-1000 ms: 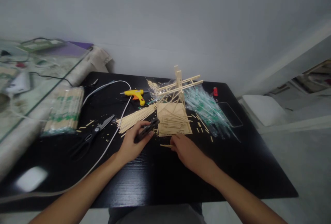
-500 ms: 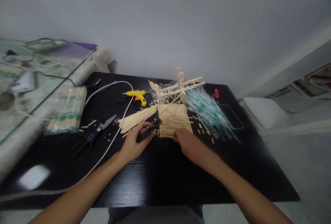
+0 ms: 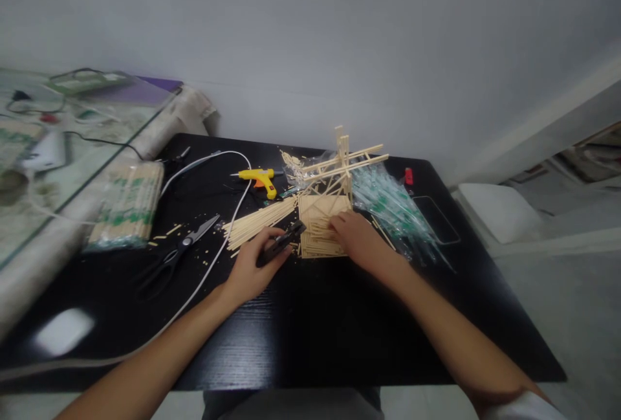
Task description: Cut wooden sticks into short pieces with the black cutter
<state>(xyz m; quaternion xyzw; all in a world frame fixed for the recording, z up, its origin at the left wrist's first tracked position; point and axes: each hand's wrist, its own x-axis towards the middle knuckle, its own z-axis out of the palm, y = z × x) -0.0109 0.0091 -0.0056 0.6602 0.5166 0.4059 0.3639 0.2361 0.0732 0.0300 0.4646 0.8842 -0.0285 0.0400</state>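
My left hand (image 3: pixel 253 266) is closed around black pliers (image 3: pixel 282 245), their jaws pointing right to the near left part of a square panel of wooden sticks (image 3: pixel 323 253). Short wooden sticks (image 3: pixel 319 229) lie loosely across this panel. My right hand (image 3: pixel 358 237) reaches over the panel's right side, its fingers curled down onto the loose sticks; the fingertips are partly hidden. Behind the panel rises a frame of glued sticks (image 3: pixel 345 164), with long pieces jutting to both sides. A fan of long sticks (image 3: pixel 259 221) lies left of the panel.
A yellow glue gun (image 3: pixel 262 180) lies behind the fan, near a white cable (image 3: pixel 209 276). Black-handled scissors (image 3: pixel 182 252) and a wrapped stick bundle (image 3: pixel 129 206) lie left. Green-and-clear plastic wrappers (image 3: pixel 388 197) and a red object (image 3: pixel 409 176) are right.
My right hand has moved away from me, from the panel's near edge up onto the loose sticks at its right side. My left hand and the pliers have stayed nearly in place.
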